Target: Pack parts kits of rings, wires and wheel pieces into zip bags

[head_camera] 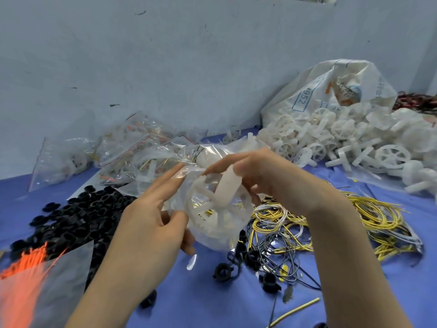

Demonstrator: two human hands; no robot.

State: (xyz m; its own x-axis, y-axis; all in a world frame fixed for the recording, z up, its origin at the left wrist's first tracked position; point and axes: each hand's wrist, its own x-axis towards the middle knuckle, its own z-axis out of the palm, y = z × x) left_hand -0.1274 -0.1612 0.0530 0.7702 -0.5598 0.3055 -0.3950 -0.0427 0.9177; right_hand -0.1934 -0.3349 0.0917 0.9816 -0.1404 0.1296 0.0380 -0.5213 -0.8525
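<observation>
While the wheel piece (218,209) sat seemingly partway inside the zip bag (212,242), above the bench (201,299), its rim looked liable to snag and tear the film if forced. Its stem, the long axis, pointed up and away into the pinching right hand (255,171); the left hand (153,216) pinched the bag

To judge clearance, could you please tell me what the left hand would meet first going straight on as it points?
The left hand points up and right, touching the mouth of the zip bag; just beyond is probably the forefinger of the right hand, though depth is unclear.
</observation>
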